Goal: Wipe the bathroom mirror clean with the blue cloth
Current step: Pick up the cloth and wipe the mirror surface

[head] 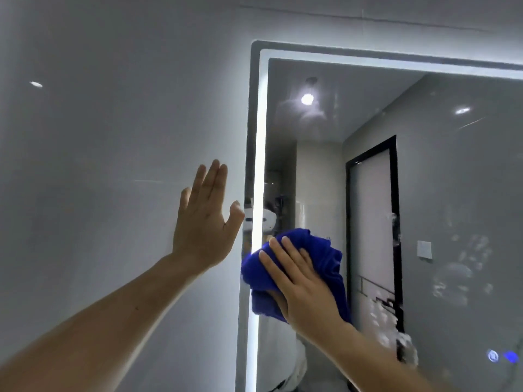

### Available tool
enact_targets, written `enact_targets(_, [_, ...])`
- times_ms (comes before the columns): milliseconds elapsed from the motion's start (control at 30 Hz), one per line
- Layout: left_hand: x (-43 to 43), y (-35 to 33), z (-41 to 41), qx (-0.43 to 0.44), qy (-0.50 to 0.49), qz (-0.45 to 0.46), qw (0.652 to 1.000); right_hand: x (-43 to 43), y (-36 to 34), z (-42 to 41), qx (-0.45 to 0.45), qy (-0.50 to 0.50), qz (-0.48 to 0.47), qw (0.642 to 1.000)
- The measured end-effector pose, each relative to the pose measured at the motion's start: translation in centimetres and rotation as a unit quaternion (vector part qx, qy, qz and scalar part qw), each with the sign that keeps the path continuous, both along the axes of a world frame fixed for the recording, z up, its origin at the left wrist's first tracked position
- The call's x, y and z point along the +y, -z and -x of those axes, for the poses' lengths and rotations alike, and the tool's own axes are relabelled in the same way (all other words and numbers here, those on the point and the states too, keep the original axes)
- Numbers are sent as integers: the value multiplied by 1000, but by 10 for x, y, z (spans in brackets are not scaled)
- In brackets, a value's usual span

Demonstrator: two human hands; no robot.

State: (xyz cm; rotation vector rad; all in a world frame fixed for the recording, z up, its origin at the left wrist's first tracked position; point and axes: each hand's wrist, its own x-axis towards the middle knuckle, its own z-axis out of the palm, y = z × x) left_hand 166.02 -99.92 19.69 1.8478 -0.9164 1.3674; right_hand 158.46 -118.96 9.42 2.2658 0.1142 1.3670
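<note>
Flat-fingered right hand [305, 290] presses crumpled blue cloth [325, 258] against the smeared mirror [452, 179]; left hand [203, 224] spread.

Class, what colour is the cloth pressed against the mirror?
Deep blue cloth, clearest in the head view.

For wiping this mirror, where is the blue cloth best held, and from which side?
Probably its bunched middle, from the front: the blue cloth lies wadded against the mirror, so flat fingers pressing there pin it, as the right hand does.
</note>
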Motion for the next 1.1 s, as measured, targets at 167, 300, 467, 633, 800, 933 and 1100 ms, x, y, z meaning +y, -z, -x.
enact_targets(167, [3, 32, -12, 15, -14, -14, 1000, -9, -56, 5, -62, -25, -64, 996])
enact_targets(300, [4, 40, -15, 18, -13, -4, 1000, 12, -122, -16, -188, -22, -210, 959])
enact_targets(467, [-3, 64, -12, 12, -5, -5, 1000, 28, -52, -27, -172, -43, -153, 972])
enact_targets(633, [-7, 111, -12, 17, 6, -16, 1000, 29, 56, -32, -139, -56, -118, 982])
enact_targets(800, [-9, 162, -14, 32, 19, -13, 999, 21, 162, -31, -53, -42, -70, 995])
enact_targets(933, [-13, 190, -13, 52, 26, -20, 998, -1, 226, -15, 45, -21, 26, 998])
enact_targets(1100, [-19, 204, -13, 50, 34, -37, 998, -47, 245, 20, 106, -2, 67, 992])
